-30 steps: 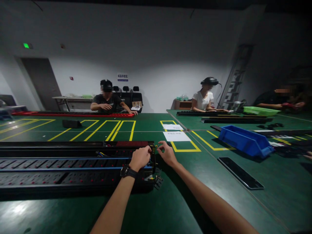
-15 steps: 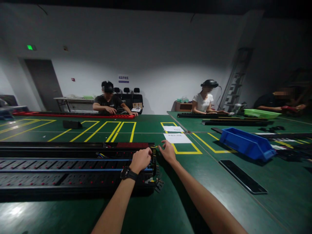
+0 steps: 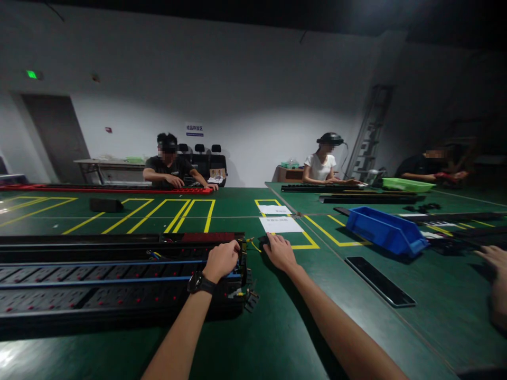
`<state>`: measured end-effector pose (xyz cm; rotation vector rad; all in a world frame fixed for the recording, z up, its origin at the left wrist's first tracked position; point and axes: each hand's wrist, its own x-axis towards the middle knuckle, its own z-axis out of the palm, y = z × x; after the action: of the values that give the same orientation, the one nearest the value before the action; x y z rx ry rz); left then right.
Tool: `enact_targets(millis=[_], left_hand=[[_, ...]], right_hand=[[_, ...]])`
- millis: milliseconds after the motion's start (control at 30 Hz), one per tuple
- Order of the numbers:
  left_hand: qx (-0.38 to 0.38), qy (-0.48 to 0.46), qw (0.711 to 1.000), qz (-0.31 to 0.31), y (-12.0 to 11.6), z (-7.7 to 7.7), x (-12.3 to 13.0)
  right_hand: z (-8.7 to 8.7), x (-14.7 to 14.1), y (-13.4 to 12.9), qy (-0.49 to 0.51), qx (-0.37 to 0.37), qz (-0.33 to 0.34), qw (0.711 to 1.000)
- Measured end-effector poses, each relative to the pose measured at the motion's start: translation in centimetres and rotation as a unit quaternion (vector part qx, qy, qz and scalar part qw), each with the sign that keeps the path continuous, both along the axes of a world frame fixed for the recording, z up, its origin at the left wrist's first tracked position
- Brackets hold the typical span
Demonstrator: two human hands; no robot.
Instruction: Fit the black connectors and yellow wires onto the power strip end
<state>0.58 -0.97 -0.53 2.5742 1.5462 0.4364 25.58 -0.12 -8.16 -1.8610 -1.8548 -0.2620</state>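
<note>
Long black power strips (image 3: 130, 294) with rows of sockets and small red dots lie side by side at the left. My left hand (image 3: 223, 258), wearing a watch, rests over their right end with its fingers curled down; what the fingertips grip is hidden. A yellow-green wire (image 3: 254, 245) sticks out from the end of the far strip. Just right of it, my right hand (image 3: 280, 252) has its fingers closed at a small black piece (image 3: 263, 241), partly covered by the fingers. Loose black parts (image 3: 251, 301) hang at the near strip's end.
A phone (image 3: 380, 281) and a blue bin (image 3: 386, 232) are to my right. White papers (image 3: 280, 225) lie ahead on the yellow-taped green table (image 3: 301, 327). Another person's hand (image 3: 495, 261) reaches in at the right edge. Co-workers sit across, near a red rail (image 3: 190, 190).
My right hand has gone from a fingertip pinch by the wire to the small black piece. My left hand stays at the strip end. Another person's hand has appeared at right; the view has shifted.
</note>
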Motion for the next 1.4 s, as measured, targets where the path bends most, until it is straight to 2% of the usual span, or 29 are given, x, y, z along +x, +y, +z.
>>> enact_targets(millis=[133,267,600,767,867,1067,1400], left_hand=[[-0.008,-0.005,1.0,-0.001,0.0,0.0,0.0],[-0.008,-0.007,1.0,-0.003,0.1,0.0,0.0],[0.008,-0.004,1.0,-0.005,0.3,-0.3,-0.1],[0.008,0.005,1.0,-0.001,0.2,-0.2,-0.1],[0.007,0.003,1.0,0.001,0.0,0.0,-0.1],[0.001,0.001,1.0,0.0,-0.1,0.1,0.0],[-0.001,-0.003,1.0,-0.002,0.2,-0.1,0.0]], right_hand=[[-0.5,0.3,0.8,0.013,-0.035,-0.039,0.999],[-0.1,0.9,1.4,0.004,-0.045,-0.089,0.995],[-0.4,0.2,3.0,0.056,-0.008,-0.097,0.994],[-0.5,-0.7,3.9,0.186,0.003,-0.007,0.982],[-0.4,-1.5,4.0,0.231,0.013,0.018,0.973],[-0.3,-1.9,3.6,0.26,0.042,0.038,0.964],[-0.8,-2.1,3.5,0.296,0.032,0.106,0.949]])
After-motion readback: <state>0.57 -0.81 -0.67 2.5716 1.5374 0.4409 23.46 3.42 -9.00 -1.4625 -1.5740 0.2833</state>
